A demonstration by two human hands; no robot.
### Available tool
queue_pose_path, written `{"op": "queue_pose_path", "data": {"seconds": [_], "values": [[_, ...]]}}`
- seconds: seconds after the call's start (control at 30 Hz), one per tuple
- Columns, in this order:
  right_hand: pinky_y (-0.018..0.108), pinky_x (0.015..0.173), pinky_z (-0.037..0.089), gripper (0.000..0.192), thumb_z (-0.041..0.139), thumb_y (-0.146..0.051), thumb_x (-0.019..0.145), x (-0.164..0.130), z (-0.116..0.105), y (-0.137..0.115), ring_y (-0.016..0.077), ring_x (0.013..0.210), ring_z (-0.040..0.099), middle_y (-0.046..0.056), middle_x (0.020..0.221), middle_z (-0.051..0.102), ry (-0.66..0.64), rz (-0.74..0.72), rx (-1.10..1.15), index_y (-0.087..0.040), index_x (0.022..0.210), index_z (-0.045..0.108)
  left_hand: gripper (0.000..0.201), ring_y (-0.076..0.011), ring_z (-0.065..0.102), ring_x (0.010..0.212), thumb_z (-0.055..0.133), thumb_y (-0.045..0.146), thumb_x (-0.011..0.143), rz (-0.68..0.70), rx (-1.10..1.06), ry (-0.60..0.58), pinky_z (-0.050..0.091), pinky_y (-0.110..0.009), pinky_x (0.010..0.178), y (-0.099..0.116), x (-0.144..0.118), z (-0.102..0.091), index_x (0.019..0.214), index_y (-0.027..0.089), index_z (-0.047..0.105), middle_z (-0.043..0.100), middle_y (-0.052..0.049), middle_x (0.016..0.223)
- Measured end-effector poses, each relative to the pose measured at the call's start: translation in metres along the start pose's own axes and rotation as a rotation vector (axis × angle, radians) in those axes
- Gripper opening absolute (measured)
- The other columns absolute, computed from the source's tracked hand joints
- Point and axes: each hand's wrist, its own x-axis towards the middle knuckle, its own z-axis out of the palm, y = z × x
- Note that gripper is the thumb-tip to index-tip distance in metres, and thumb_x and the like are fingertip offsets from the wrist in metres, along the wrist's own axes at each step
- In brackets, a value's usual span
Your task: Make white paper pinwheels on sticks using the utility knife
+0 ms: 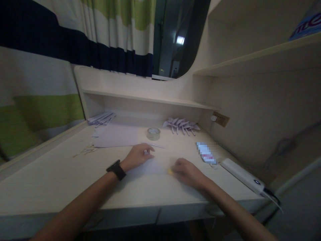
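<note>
Flat on the desk (62, 180), a pale sheet of paper (150, 166), lying just in front of the roll of tape (153, 133) and pinned between both hands. On the sheet's far left corner, the left hand (137, 156), knuckles up, fingers curled down onto the paper, something small and pale pinched at the fingertips, too blurred to name; wrist straight, forearm running in from the lower left, a black watch (116, 169) strapped just behind the hand. On the sheet's right edge, the right hand (187, 172), palm down, fingers bent and pressed on the paper, closed loosely over a small yellow thing (170, 171) at the fingertips; whether gripped or merely touched, impossible to tell. Forearm coming in from the lower right. Left of the tape, more loose sheets (115, 135), and farther left, at the back, a stack of folded strips (101, 118). Right of the tape, close behind it, a cluster of folded paper pinwheels (182, 124) on sticks. Farther right of the tape, a phone (206, 153), its screen blurred out, nothing legible; beyond that, a long white power bank (242, 175) with a cable at its near end. On the wall right of the tape, a socket (220, 118). High up at the far right, on a shelf, a blue object (304, 25) with pale lettering, cut off and unreadable.
</note>
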Motion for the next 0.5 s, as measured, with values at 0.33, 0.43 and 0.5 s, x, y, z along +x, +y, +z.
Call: {"op": "queue_pose_path", "data": {"seconds": [0.33, 0.43, 0.5], "values": [[0.026, 0.070, 0.039, 0.018, 0.053, -0.027, 0.088, 0.002, 0.002, 0.001, 0.0160, 0.079, 0.053, 0.005, 0.084, 0.057, 0.010, -0.012, 0.000, -0.020, 0.091, 0.069, 0.028, -0.0172, 0.059, 0.079, 0.077, 0.039, 0.066, 0.092, -0.070, -0.056, 0.045, -0.030, 0.075, 0.006, -0.004, -0.013, 0.086, 0.021, 0.068, 0.065, -0.001, 0.083], [0.026, 0.071, 0.040, 0.018, 0.053, -0.026, 0.088, 0.002, 0.001, 0.001, 0.0160, 0.079, 0.053, 0.006, 0.085, 0.057, 0.003, -0.002, 0.008, -0.020, 0.093, 0.070, 0.038, -0.0226, 0.055, 0.102, 0.080, 0.040, 0.061, 0.141, -0.112, -0.047, 0.043, -0.037, 0.089, 0.000, -0.003, -0.016, 0.092, 0.023, 0.067, 0.061, -0.005, 0.107], [0.026, 0.071, 0.040, 0.018, 0.053, -0.026, 0.088, 0.002, 0.000, 0.000, 0.0160, 0.079, 0.053, 0.006, 0.086, 0.057, 0.001, -0.003, 0.009, -0.020, 0.093, 0.070, 0.057, -0.0217, 0.057, 0.098, 0.081, 0.037, 0.059, 0.034, -0.219, -0.092, 0.048, -0.036, 0.081, -0.005, -0.002, -0.017, 0.111, 0.024, 0.060, 0.054, -0.008, 0.121]]}}
